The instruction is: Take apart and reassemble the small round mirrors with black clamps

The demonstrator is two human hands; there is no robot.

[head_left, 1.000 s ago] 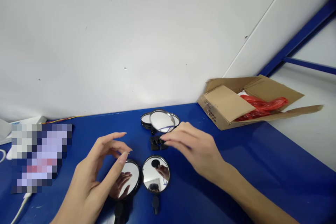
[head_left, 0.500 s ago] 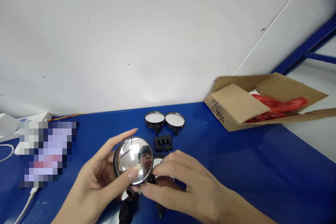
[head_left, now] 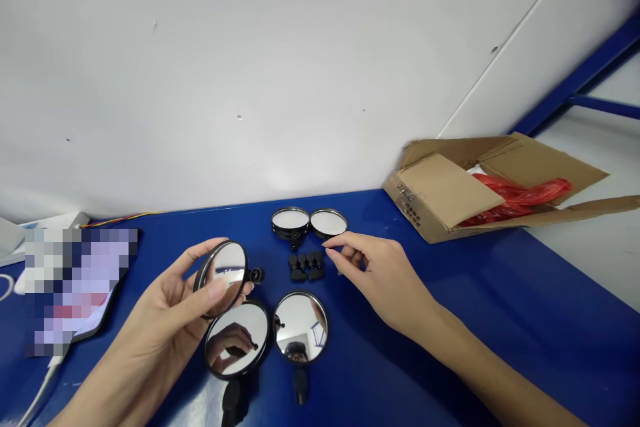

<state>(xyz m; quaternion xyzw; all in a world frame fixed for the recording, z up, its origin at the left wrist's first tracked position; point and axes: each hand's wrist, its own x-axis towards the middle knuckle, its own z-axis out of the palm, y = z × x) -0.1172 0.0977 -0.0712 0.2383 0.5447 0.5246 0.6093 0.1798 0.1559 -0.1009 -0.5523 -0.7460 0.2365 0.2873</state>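
Note:
A round mirror [head_left: 231, 267] with a short black socket on its right side is held in my left hand [head_left: 175, 307], thumb across its face. My right hand [head_left: 385, 273] hovers by the back mirrors, thumb and forefinger drawn close; whether anything is between the fingertips is too small to tell. Below the hands lie two round mirrors with black stems, one at left [head_left: 235, 347] and one at right [head_left: 301, 323]. Farther back sit a stack of mirrors [head_left: 291, 219] and another mirror [head_left: 329, 221]. Several small black parts [head_left: 306, 261] stand in rows before them.
An open cardboard box [head_left: 445, 190] holding a red plastic bag [head_left: 525, 193] stands at the back right. At left lies a phone [head_left: 95, 287], partly pixelated, with a white cable [head_left: 43, 393]. The white wall [head_left: 300, 80] rises behind the blue table [head_left: 480, 320].
My right hand has left the held mirror and moved up and right toward the back mirrors. My left hand has shifted left with its mirror, now tilted, uncovering the two mirrors below.

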